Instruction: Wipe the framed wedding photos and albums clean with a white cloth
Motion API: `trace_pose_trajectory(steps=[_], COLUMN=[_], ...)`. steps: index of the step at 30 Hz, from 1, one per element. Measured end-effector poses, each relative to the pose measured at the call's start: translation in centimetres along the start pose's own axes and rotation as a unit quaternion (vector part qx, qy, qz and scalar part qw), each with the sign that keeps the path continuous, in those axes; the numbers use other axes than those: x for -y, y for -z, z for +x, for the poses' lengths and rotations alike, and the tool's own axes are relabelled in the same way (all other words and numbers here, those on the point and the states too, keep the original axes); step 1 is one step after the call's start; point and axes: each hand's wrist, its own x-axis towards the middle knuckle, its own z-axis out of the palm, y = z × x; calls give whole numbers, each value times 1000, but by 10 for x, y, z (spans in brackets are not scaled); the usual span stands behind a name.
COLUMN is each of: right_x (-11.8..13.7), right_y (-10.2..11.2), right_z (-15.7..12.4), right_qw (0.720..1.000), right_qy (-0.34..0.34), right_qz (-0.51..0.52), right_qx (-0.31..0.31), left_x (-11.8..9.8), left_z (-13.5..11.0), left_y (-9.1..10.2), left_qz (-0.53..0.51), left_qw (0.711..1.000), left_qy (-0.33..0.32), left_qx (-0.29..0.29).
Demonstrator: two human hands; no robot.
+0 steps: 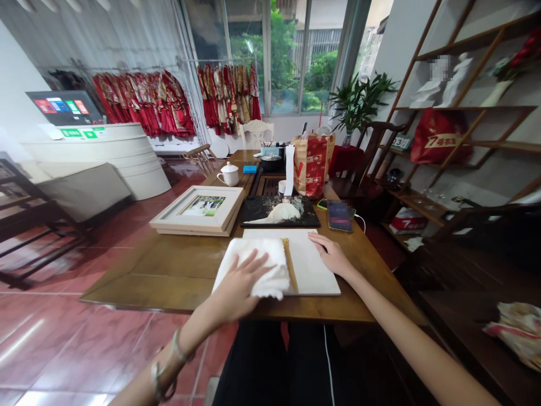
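Note:
My left hand [239, 285] lies flat with fingers spread on a white folded cloth [257, 265] at the near edge of the wooden table [169, 270]. The cloth covers the left part of a white board [313, 268]. A thin yellowish strip [289, 264] runs along the board beside the cloth. My right hand [332, 255] rests flat, fingers stretched out, on the board's right side. Neither hand holds anything.
Behind the board lie a dark photo panel [279, 211], stacked white picture frames [198, 210] and two phones [339, 216]. Farther back are a white teapot [229, 173], a tea tray and a red paper bag [313, 164]. Wooden shelves stand at right, red garments hang at back.

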Motion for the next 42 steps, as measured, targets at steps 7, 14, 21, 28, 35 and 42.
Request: trace_pose_trajectory(steps=[7, 14, 21, 28, 35, 42], right_x=[0, 0, -1, -2, -1, -2], right_y=[1, 1, 0, -3, -1, -1], right_z=[0, 0, 0, 0, 1, 1], right_qw=[1000, 1000, 1000, 1000, 1000, 1000], right_qy=[-4, 2, 6, 9, 11, 11], right_qz=[-1, 0, -4, 1, 10, 6], right_qx=[5, 0, -8, -13, -8, -7], left_x=[-33, 9, 8, -21, -25, 1], left_z=[-35, 56, 85, 9, -22, 56], left_y=[-6, 4, 4, -19, -11, 3], left_qz=[-43, 9, 14, -15, -70, -31], left_qw=[998, 999, 996, 998, 997, 998], left_qy=[-27, 4, 39, -1, -25, 26], left_qx=[24, -42, -77, -56, -21, -57])
